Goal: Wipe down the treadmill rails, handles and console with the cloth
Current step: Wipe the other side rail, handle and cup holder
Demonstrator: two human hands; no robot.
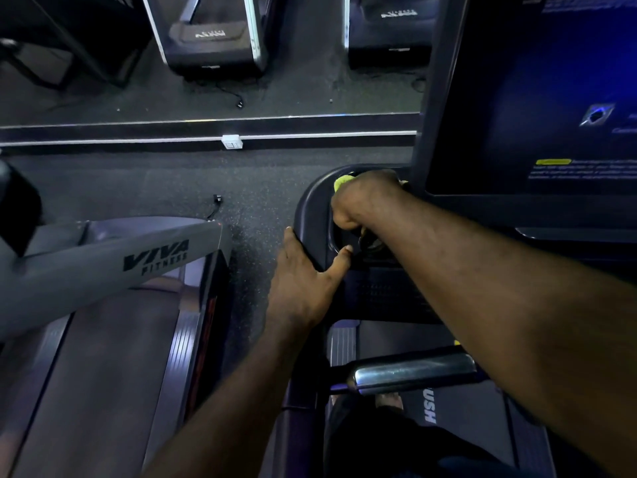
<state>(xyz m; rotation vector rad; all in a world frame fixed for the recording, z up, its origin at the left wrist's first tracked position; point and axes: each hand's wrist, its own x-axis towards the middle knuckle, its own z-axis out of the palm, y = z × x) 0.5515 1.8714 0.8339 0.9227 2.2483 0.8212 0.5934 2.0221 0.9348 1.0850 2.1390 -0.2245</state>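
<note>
One lit screen (534, 98) is glowing above the single console (310, 208), whose rounded left corner is bordering a strip of floor (255, 208). One neighbouring treadmill (103, 263) is standing beyond that strip. One metal handle (413, 372) is lying under the two forearms. The left hand (303, 281) is clasping the console's rim, thumb inside. The right hand (362, 201) is fisting the one yellow cloth (343, 182) in the corner recess.
</note>
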